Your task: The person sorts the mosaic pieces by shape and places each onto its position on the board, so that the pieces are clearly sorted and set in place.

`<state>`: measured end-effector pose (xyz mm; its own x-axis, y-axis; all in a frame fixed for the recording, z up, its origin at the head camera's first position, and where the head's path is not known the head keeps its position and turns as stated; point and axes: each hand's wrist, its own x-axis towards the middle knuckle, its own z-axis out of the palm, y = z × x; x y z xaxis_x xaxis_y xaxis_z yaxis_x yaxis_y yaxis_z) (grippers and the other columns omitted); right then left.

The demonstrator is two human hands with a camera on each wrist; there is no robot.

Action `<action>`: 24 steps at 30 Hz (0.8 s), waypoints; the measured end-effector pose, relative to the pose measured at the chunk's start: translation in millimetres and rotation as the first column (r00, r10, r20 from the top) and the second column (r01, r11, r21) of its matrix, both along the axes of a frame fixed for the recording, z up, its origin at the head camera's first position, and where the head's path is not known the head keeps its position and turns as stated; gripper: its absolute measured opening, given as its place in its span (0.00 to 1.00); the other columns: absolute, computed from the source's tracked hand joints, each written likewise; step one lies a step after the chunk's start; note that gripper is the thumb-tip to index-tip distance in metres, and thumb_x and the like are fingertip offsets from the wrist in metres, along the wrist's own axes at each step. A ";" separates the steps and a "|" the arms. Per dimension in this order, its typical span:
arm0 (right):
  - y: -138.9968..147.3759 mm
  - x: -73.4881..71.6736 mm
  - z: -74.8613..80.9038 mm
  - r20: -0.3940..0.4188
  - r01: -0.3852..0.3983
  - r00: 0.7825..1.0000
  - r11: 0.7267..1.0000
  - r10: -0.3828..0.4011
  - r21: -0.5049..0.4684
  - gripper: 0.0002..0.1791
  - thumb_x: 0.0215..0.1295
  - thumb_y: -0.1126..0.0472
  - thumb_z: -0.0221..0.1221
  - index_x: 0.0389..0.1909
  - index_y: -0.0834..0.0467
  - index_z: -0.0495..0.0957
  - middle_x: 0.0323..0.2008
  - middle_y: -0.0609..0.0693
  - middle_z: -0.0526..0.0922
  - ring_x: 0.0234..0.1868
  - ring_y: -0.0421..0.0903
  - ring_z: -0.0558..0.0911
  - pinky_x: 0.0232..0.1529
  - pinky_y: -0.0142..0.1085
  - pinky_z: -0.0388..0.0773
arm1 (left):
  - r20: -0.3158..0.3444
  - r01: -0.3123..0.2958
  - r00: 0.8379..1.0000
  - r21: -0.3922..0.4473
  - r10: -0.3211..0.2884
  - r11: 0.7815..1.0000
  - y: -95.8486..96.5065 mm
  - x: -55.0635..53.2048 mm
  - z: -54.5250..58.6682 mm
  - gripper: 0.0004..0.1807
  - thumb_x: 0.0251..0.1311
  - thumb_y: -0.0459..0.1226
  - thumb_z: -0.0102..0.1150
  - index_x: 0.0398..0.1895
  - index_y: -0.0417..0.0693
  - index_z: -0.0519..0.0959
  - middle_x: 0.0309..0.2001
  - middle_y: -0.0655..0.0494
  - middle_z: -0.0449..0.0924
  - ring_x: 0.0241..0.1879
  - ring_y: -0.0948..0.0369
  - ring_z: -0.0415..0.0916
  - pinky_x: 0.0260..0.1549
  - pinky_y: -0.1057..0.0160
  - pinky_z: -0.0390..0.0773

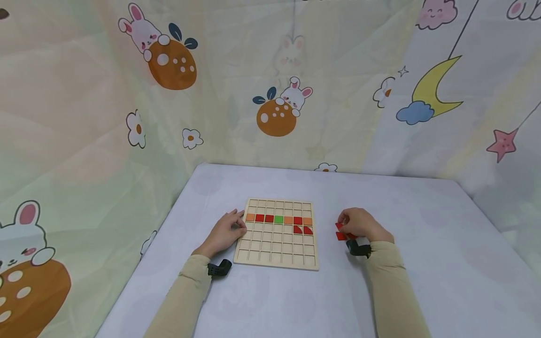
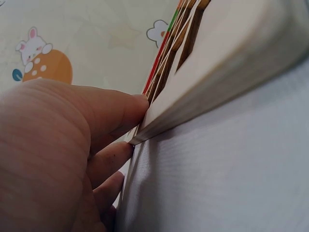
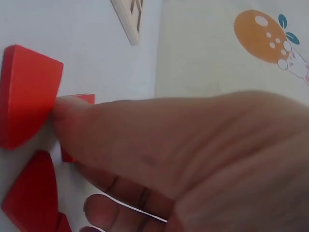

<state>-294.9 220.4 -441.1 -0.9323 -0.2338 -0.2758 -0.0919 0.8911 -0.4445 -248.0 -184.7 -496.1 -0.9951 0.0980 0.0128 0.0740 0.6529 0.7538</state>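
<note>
A wooden grid board [image 1: 264, 245] lies on the table with a row of orange, red and green square tiles [image 1: 278, 219] across it. Below that row, at the right, two cells hold red curved-edge pieces [image 1: 297, 229]. My left hand [image 1: 226, 231] grips the board's left edge, the thumb on its rim and the index finger against its side. Right of the board, my right hand [image 1: 359, 223] pinches a red tile [image 3: 84, 98], mostly hidden behind the thumb. Loose red pieces [image 3: 31, 94] with curved edges lie beside those fingers.
The white-covered table [image 1: 279, 305] reaches back to a printed cloth backdrop [image 1: 228, 103]. A fabric wall [image 1: 76, 155] stands along the left side. Black wrist cameras [image 1: 358, 248] are strapped to both wrists.
</note>
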 end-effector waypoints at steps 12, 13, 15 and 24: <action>-17.5 -1.8 -9.6 -0.073 -0.001 0.997 1.000 -0.001 -0.023 0.16 0.58 0.60 0.66 0.47 0.58 0.79 0.41 0.54 0.81 0.41 0.51 0.76 0.42 0.43 0.81 | -0.014 0.002 1.000 -0.014 -0.002 1.000 1.0 -0.8 -0.5 0.06 0.60 0.38 0.65 0.28 0.56 0.78 0.71 0.56 0.65 0.76 0.51 0.46 0.75 0.43 0.43; -18.3 -2.3 -10.5 -0.070 0.001 0.998 1.000 -0.003 -0.023 0.15 0.59 0.60 0.66 0.47 0.57 0.79 0.42 0.54 0.81 0.41 0.51 0.76 0.42 0.44 0.81 | -0.017 0.003 1.000 -0.015 -0.004 1.000 1.1 -0.8 -0.6 0.06 0.59 0.38 0.65 0.28 0.56 0.78 0.71 0.55 0.65 0.76 0.51 0.46 0.75 0.42 0.43; -19.8 -2.9 -11.9 -0.064 0.001 0.998 1.000 -0.003 -0.023 0.15 0.59 0.60 0.66 0.47 0.56 0.80 0.42 0.54 0.81 0.41 0.51 0.76 0.42 0.43 0.81 | -0.014 -0.001 1.000 -0.013 0.001 1.000 1.2 -0.7 -0.6 0.06 0.59 0.38 0.65 0.28 0.56 0.78 0.71 0.56 0.65 0.76 0.51 0.46 0.75 0.43 0.43; -23.8 -3.8 -12.5 -0.133 -0.061 0.989 0.998 0.058 -0.014 0.12 0.60 0.62 0.64 0.45 0.58 0.80 0.38 0.52 0.80 0.38 0.50 0.75 0.38 0.41 0.80 | -0.007 -0.006 1.000 -0.014 0.006 1.000 0.3 -0.9 -1.0 0.05 0.60 0.38 0.65 0.28 0.56 0.78 0.71 0.57 0.64 0.76 0.51 0.46 0.75 0.43 0.43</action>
